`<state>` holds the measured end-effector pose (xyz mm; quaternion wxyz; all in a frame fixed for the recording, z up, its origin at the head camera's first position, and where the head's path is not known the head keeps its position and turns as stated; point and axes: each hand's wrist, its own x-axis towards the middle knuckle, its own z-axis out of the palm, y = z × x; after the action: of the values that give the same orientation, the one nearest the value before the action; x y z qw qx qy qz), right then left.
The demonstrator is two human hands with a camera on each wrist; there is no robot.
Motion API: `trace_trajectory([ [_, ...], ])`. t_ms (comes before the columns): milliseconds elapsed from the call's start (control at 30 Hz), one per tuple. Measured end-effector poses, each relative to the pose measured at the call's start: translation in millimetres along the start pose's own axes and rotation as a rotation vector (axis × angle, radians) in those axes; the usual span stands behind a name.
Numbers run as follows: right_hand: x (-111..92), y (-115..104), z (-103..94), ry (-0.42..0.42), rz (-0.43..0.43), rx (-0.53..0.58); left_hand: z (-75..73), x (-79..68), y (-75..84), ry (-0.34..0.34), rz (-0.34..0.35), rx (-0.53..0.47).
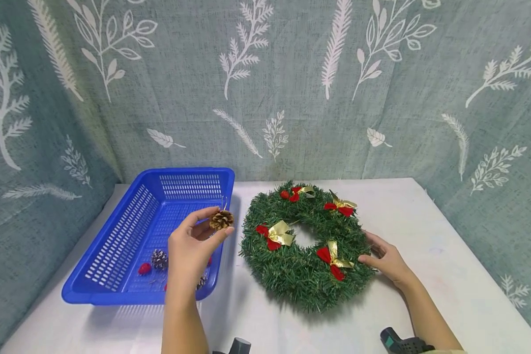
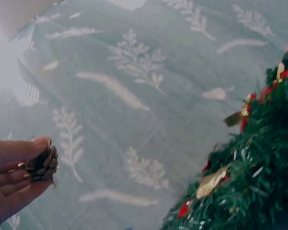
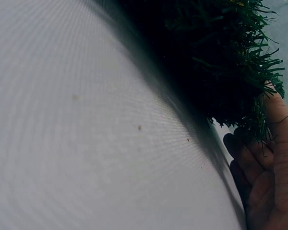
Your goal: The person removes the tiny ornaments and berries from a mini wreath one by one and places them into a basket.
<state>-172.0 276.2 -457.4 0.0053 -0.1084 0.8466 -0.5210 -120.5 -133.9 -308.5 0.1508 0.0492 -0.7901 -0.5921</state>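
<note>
Between thumb and fingertips, my left hand pinches a brown pine cone above the right side of the blue basket. A thin, pale wire loop sticks up from the cone. The left wrist view shows the same pine cone at the fingertips. A green wreath lies on the table, trimmed with several red and gold bows. At its right edge, my right hand holds the rim, the thumb on the near side and the fingers farther back. In the right wrist view the thumb touches the green needles.
The blue plastic basket stands left of the wreath. Inside it are a frosted pine cone, a red berry-like ball and other small pieces partly hidden by my left arm. A patterned grey-green cloth hangs behind the white table.
</note>
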Motion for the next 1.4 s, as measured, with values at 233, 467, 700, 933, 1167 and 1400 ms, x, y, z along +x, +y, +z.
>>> trace_trajectory([
  [233,2.7,2.0,-0.8,-0.013,0.005,0.019,-12.9,8.5,-10.4,0.048,-0.05,0.088],
  [467,-0.8,1.2,-0.2,-0.008,0.012,-0.012,-19.6,11.8,-17.3,0.074,-0.051,0.162],
  [700,-0.8,0.4,0.6,0.002,0.004,-0.015,-28.7,14.1,-22.8,0.136,-0.044,0.186],
  [933,-0.3,1.1,0.7,0.012,0.004,-0.011,-29.7,16.6,-29.7,0.18,-0.045,0.221],
  [1167,-1.4,0.4,0.4,0.005,0.013,-0.008,-28.2,17.0,-29.1,0.196,-0.058,0.189],
  [1400,-1.7,0.3,1.0,0.011,0.003,0.007,-23.7,16.6,-25.0,0.194,-0.045,0.122],
])
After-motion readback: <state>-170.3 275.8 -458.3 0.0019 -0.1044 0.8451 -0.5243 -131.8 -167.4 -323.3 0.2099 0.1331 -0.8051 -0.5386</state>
